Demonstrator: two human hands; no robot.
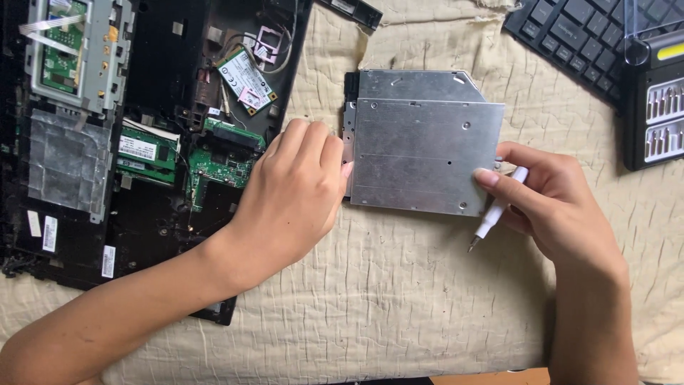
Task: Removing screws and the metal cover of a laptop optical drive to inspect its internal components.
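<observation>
My left hand (296,189) rests at the left edge of the flat silver optical drive (420,146), fingers curled over and pressing against its side, so it grips the drive's edge rather than lying open. The drive lies flat on the cream quilted cloth (399,299), roughly in the middle of my view, its bare metal underside up with small screw holes showing. My right hand (552,203) is closed around a slim white screwdriver (499,207), held like a pen with its dark tip pointing down and to the left, just off the drive's lower right corner; my forefinger reaches forward and touches the drive's right edge. To the left of my left hand sits the opened black laptop base (142,121), with green circuit boards, a small wireless card and a silver metal bracket exposed; my left forearm crosses its lower corner. At the top right lies a dark keyboard (570,32), and beside it, at the right edge, a black case of screwdriver bits (652,107) with a clear lid raised
</observation>
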